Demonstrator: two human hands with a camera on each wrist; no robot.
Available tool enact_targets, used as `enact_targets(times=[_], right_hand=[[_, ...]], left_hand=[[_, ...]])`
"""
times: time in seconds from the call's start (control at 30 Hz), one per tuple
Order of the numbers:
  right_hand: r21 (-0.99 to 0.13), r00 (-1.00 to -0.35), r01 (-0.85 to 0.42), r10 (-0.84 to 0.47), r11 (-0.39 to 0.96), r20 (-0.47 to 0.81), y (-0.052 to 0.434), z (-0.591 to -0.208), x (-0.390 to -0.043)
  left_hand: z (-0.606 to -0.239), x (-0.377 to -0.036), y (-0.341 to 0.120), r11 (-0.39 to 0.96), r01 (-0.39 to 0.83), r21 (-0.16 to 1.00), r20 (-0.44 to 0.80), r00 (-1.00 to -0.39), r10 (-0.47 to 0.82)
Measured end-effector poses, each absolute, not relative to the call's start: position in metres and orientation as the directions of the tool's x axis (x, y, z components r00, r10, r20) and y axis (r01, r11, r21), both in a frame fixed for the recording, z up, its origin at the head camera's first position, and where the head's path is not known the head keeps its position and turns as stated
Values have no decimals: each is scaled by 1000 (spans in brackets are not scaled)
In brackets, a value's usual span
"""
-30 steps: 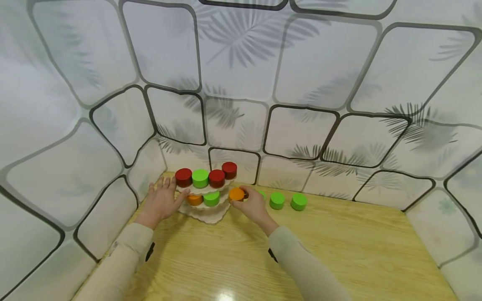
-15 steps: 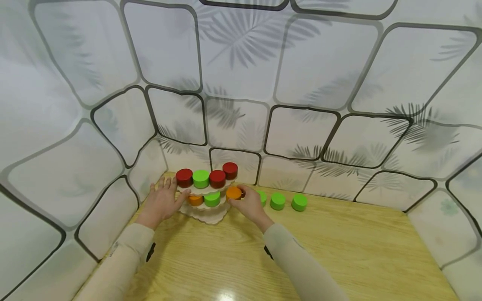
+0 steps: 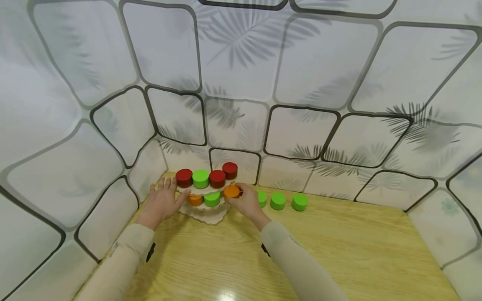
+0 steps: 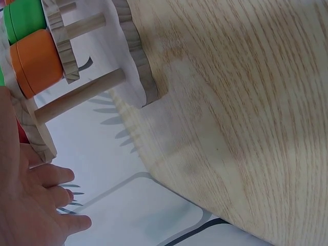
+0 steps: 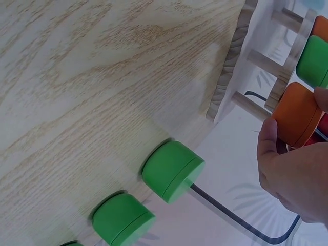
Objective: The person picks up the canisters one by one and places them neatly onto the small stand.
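The right hand (image 3: pixel 246 203) pinches an orange wooden cylinder (image 3: pixel 232 191) at the middle tier's right edge of the scalloped wooden tiered stand (image 3: pixel 205 214). The left hand (image 3: pixel 162 201), fingers straight, presses the stand's left side. The desk (image 3: pixel 339 251) in front lies free; the nearest green cylinder (image 3: pixel 262 197) is half hidden.

Left arm: stretched forward from the lower left in a pale beige sleeve, forearm angled inward.
Left hand (image 3: pixel 161 202): palm down, fingers straight and spread a little, pointing away from the body, thumb reaching toward the right; nothing curled in it.
Left fingers (image 4: pixel 48 177): in the wrist view they lie relaxed and slightly parted.
Right arm: comes in from the lower centre, same beige sleeve, forearm slanting up and to the left.
Right hand (image 3: pixel 246 204): knuckles up, fingers bent forward, thumb and fingertips pinching.
Right thumb (image 5: pixel 267 141): extended, tip pressed flat.
Spacing: the two hands sit near each other, apart.
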State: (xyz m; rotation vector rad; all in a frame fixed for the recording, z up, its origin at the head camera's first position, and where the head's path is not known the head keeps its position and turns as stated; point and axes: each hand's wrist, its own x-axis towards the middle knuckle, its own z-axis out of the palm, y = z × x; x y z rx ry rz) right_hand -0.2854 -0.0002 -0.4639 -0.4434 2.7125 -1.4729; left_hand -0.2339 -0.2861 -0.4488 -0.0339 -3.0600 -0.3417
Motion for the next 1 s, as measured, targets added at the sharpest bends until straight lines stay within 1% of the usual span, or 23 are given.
enact_targets(times=[0.2, 0.67, 1.0], right_hand=[[-827, -960, -244, -248, 507, 132, -3, -465, -286], [-879, -975, -164, -206, 448, 77, -9, -463, -284], [-911, -975, -136, -216, 389, 53, -7, -466, -283]], left_hand=[[-449, -234, -286, 975, 28, 222, 65, -998, 14], [-448, -233, -286, 974, 36, 224, 61, -998, 23], [-448, -233, -286, 974, 41, 221, 68, -997, 27]])
